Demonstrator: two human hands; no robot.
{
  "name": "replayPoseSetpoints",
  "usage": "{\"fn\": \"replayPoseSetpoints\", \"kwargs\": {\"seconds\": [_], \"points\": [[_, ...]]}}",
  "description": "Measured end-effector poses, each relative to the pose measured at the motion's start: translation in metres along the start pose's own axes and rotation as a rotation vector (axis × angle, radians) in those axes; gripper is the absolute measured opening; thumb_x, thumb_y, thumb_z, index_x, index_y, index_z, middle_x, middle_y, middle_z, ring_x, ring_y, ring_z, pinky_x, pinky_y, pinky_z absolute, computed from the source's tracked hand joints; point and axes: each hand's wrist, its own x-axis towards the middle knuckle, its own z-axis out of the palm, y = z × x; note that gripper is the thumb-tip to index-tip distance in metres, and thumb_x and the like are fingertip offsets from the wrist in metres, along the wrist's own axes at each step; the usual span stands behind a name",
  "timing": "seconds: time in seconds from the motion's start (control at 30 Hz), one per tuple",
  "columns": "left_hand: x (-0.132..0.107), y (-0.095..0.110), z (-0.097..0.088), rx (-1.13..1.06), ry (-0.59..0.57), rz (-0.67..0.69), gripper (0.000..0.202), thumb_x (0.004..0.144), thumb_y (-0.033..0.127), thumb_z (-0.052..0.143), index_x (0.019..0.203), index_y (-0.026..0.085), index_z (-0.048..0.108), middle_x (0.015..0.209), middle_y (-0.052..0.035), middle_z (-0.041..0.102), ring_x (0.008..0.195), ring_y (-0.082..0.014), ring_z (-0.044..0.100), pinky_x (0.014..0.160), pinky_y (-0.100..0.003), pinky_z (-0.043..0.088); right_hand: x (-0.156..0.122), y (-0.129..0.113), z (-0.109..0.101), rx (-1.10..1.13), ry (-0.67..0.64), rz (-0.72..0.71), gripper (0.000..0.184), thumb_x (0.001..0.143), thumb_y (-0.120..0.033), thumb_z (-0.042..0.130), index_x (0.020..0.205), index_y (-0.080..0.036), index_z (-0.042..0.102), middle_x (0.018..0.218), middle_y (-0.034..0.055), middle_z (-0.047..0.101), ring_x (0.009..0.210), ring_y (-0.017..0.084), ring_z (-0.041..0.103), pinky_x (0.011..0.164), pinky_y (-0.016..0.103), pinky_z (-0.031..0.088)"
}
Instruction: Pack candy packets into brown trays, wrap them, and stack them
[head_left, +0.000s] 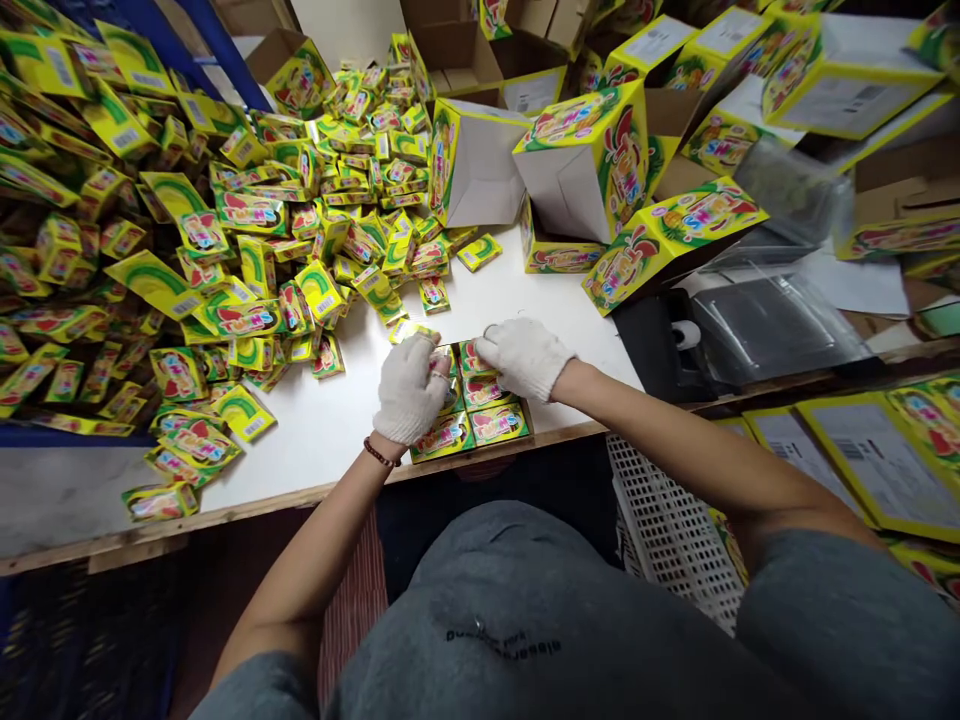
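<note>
Both my hands wear white knit gloves. At the near edge of the white table [525, 300] lies a block of small yellow-green packets [491, 420] set in tight rows. My left hand [409, 388] rests on the block's left side with fingers curled over a packet. My right hand [525, 355] is at the block's far end, its fingers pinched on a packet there. What lies under each palm is hidden.
A big heap of loose small packets [225, 230] covers the table's left and back. Larger yellow cartons [592, 160] stand behind and to the right. A clear plastic tray [772, 320] sits at right, a white lattice crate [667, 530] below the table edge.
</note>
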Motion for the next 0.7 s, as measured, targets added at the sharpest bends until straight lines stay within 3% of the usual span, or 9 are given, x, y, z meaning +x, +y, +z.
{"fn": "replayPoseSetpoints", "kwargs": {"seconds": [0.1, 0.23, 0.33, 0.43, 0.5, 0.6, 0.7], "points": [[-0.012, -0.015, 0.005, 0.257, -0.104, 0.095, 0.046, 0.096, 0.034, 0.053, 0.137, 0.015, 0.061, 0.15, -0.0212, 0.059, 0.143, -0.0401, 0.049, 0.117, -0.062, 0.037, 0.016, -0.002, 0.017, -0.048, -0.033, -0.06, 0.034, 0.098, -0.019, 0.051, 0.128, -0.01, 0.065, 0.126, 0.0216, 0.067, 0.117, 0.033, 0.06, 0.09, 0.041, 0.041], [-0.021, -0.027, 0.015, 0.285, -0.152, 0.118, 0.047, 0.098, 0.035, 0.05, 0.139, 0.013, 0.06, 0.154, -0.0226, 0.055, 0.143, -0.04, 0.048, 0.114, -0.059, 0.041, 0.024, 0.002, 0.033, -0.039, -0.049, -0.119, 0.037, 0.101, -0.021, 0.05, 0.134, -0.009, 0.063, 0.132, 0.0217, 0.064, 0.117, 0.032, 0.059, 0.092, 0.041, 0.041], [-0.024, -0.028, 0.016, 0.295, -0.154, 0.117, 0.047, 0.099, 0.035, 0.049, 0.139, 0.013, 0.06, 0.153, -0.0221, 0.056, 0.142, -0.0403, 0.049, 0.114, -0.059, 0.041, 0.019, 0.002, 0.04, -0.029, -0.014, -0.114, 0.035, 0.105, -0.022, 0.043, 0.128, -0.01, 0.067, 0.134, 0.0223, 0.062, 0.118, 0.032, 0.057, 0.091, 0.04, 0.041], [-0.024, -0.019, 0.01, 0.357, -0.127, 0.101, 0.044, 0.099, 0.035, 0.051, 0.137, 0.016, 0.061, 0.155, -0.0215, 0.054, 0.144, -0.0434, 0.047, 0.115, -0.067, 0.037, 0.012, 0.0, 0.046, 0.008, 0.03, 0.02, 0.039, 0.107, -0.022, 0.035, 0.123, -0.011, 0.069, 0.128, 0.0228, 0.062, 0.115, 0.032, 0.057, 0.087, 0.039, 0.042], [-0.02, -0.006, 0.006, 0.377, -0.143, 0.17, 0.039, 0.098, 0.031, 0.052, 0.132, 0.015, 0.064, 0.155, -0.0217, 0.054, 0.145, -0.0428, 0.046, 0.118, -0.067, 0.035, 0.01, 0.002, 0.053, 0.074, 0.028, 0.027, 0.037, 0.106, -0.02, 0.038, 0.121, -0.01, 0.07, 0.121, 0.0216, 0.065, 0.111, 0.03, 0.058, 0.087, 0.038, 0.043], [-0.005, 0.018, 0.007, 0.33, -0.304, 0.35, 0.034, 0.094, 0.018, 0.054, 0.125, 0.014, 0.067, 0.145, -0.0196, 0.062, 0.137, -0.0346, 0.055, 0.117, -0.054, 0.044, 0.011, 0.015, 0.065, 0.275, 0.097, -0.064, 0.032, 0.099, -0.011, 0.044, 0.113, -0.012, 0.072, 0.113, 0.0161, 0.069, 0.107, 0.025, 0.061, 0.092, 0.034, 0.045], [0.012, 0.037, 0.019, 0.348, -0.439, 0.428, 0.037, 0.093, 0.016, 0.057, 0.129, 0.013, 0.065, 0.139, -0.0176, 0.065, 0.127, -0.0297, 0.061, 0.111, -0.045, 0.05, 0.01, 0.033, 0.077, 0.479, 0.335, 0.117, 0.035, 0.092, -0.008, 0.046, 0.115, -0.014, 0.071, 0.114, 0.0144, 0.07, 0.106, 0.025, 0.063, 0.097, 0.034, 0.048]]}}
